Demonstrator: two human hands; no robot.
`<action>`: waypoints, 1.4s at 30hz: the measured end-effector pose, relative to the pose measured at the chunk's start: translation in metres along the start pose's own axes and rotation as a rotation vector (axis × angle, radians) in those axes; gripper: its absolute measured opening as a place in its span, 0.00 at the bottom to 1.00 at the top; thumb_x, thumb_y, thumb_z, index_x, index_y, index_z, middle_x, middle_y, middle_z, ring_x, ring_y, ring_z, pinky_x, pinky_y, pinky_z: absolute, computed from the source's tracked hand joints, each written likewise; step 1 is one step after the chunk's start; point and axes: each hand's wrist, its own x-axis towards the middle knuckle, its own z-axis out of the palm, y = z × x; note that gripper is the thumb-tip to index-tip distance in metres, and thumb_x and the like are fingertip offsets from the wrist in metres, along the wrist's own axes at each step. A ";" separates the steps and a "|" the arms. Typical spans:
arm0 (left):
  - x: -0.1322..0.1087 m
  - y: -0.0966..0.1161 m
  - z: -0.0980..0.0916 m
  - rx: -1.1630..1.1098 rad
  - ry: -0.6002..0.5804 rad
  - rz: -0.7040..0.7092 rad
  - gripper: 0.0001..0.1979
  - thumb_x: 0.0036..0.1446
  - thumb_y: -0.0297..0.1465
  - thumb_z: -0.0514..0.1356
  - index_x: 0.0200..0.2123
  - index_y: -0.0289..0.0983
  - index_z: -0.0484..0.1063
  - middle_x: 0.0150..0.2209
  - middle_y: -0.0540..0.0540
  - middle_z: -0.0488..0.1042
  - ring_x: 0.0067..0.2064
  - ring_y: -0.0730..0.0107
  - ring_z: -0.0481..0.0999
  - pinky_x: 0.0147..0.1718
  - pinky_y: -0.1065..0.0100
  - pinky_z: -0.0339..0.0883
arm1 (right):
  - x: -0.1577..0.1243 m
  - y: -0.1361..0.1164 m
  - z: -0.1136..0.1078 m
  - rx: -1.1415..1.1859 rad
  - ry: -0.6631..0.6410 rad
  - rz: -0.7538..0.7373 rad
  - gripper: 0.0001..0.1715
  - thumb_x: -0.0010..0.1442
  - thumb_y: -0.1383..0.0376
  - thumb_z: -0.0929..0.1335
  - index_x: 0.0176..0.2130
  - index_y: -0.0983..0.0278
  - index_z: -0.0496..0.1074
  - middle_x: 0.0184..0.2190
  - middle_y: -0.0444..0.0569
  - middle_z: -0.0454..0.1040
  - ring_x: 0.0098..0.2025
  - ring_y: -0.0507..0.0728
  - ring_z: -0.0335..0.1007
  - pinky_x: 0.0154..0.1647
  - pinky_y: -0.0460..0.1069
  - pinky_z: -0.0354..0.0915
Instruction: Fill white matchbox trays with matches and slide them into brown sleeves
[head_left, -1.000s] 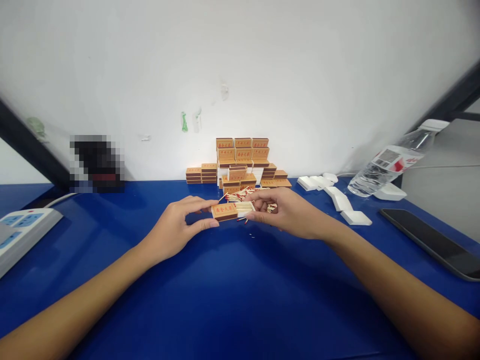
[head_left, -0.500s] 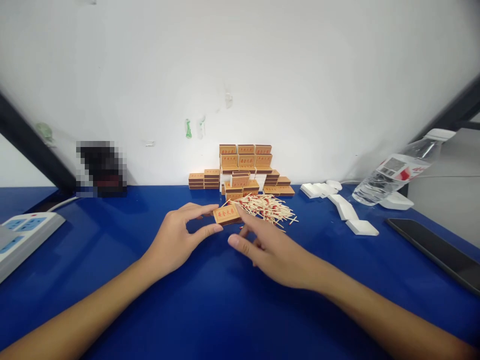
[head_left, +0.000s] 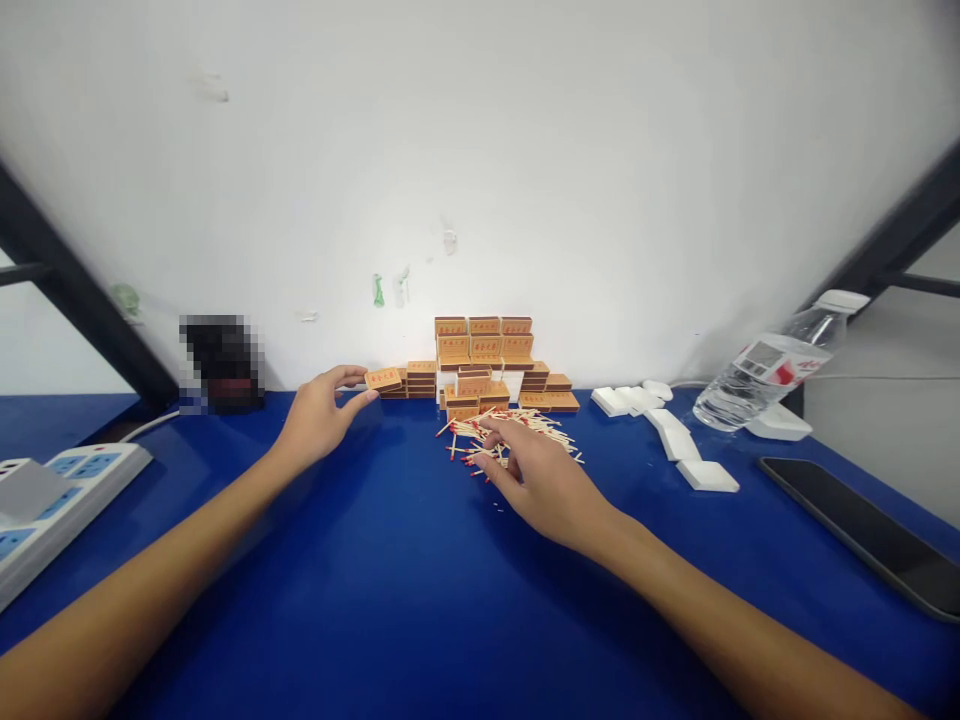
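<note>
My left hand [head_left: 319, 415] is closed on a matchbox [head_left: 383, 380], orange-brown with red print, between thumb and fingers. It holds the box at the left end of the low stacked matchboxes [head_left: 421, 378]; whether they touch I cannot tell. Over the front of a loose heap of red-tipped matches [head_left: 551, 425] hovers my right hand [head_left: 544, 480]. Its thumb and index finger are apart, and the other fingers curl beneath, partly hidden. Behind the heap rises a stepped stack of matchboxes [head_left: 486, 346] against the wall.
On the right lie white foam-like pieces [head_left: 673, 435], a tilted plastic bottle [head_left: 765, 370] and a black phone [head_left: 862, 530]. A white power strip [head_left: 97, 475] sits at left, near a pixelated dark object [head_left: 223, 362]. The table [head_left: 420, 590] is blue.
My left hand has carried the matchbox left and back to the low stack. My right hand has left the box and moved over the matches. The view has shifted slightly.
</note>
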 end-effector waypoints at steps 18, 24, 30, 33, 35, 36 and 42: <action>0.030 0.003 0.035 0.125 0.096 -0.047 0.16 0.60 0.37 0.67 0.50 0.38 0.81 0.45 0.41 0.86 0.48 0.52 0.85 0.54 0.53 0.75 | 0.009 0.006 -0.016 -0.232 0.122 -0.063 0.09 0.72 0.64 0.67 0.44 0.63 0.78 0.42 0.52 0.81 0.39 0.57 0.76 0.39 0.52 0.65; 0.009 0.021 0.020 0.144 0.137 -0.048 0.23 0.60 0.43 0.68 0.54 0.36 0.79 0.48 0.38 0.85 0.49 0.47 0.83 0.52 0.50 0.74 | 0.022 0.023 -0.048 -0.533 0.068 0.166 0.13 0.72 0.61 0.65 0.41 0.61 0.79 0.41 0.52 0.83 0.40 0.59 0.77 0.36 0.51 0.60; -0.045 0.062 0.002 0.031 -0.017 0.188 0.15 0.69 0.44 0.60 0.38 0.42 0.83 0.36 0.49 0.86 0.36 0.62 0.82 0.41 0.62 0.74 | 0.024 0.075 -0.097 -0.719 0.083 0.439 0.13 0.69 0.63 0.67 0.40 0.64 0.81 0.41 0.61 0.84 0.41 0.65 0.79 0.37 0.53 0.62; -0.061 0.061 0.001 0.075 -0.007 0.340 0.17 0.71 0.44 0.59 0.37 0.41 0.82 0.36 0.48 0.85 0.37 0.62 0.81 0.38 0.62 0.72 | 0.020 0.098 -0.117 -0.784 0.109 0.555 0.14 0.68 0.61 0.68 0.40 0.66 0.82 0.40 0.64 0.83 0.43 0.68 0.80 0.39 0.54 0.64; -0.063 0.050 0.002 0.065 -0.029 0.419 0.16 0.72 0.42 0.57 0.41 0.41 0.82 0.40 0.47 0.85 0.42 0.61 0.82 0.45 0.61 0.72 | 0.017 0.109 -0.125 -0.801 0.120 0.603 0.14 0.68 0.61 0.68 0.41 0.65 0.82 0.41 0.63 0.84 0.43 0.68 0.80 0.39 0.54 0.65; -0.061 0.043 0.003 0.078 -0.046 0.417 0.16 0.72 0.42 0.58 0.42 0.41 0.82 0.40 0.47 0.85 0.42 0.61 0.82 0.45 0.61 0.72 | 0.016 0.113 -0.127 -0.805 0.122 0.616 0.14 0.68 0.60 0.68 0.42 0.64 0.82 0.41 0.62 0.84 0.43 0.68 0.80 0.39 0.54 0.65; -0.056 0.027 0.004 0.128 -0.080 0.335 0.21 0.71 0.47 0.57 0.33 0.41 0.80 0.34 0.46 0.83 0.37 0.60 0.79 0.40 0.59 0.70 | 0.016 0.131 -0.117 -0.809 0.104 0.579 0.30 0.67 0.46 0.69 0.52 0.68 0.81 0.51 0.65 0.81 0.50 0.68 0.78 0.44 0.56 0.68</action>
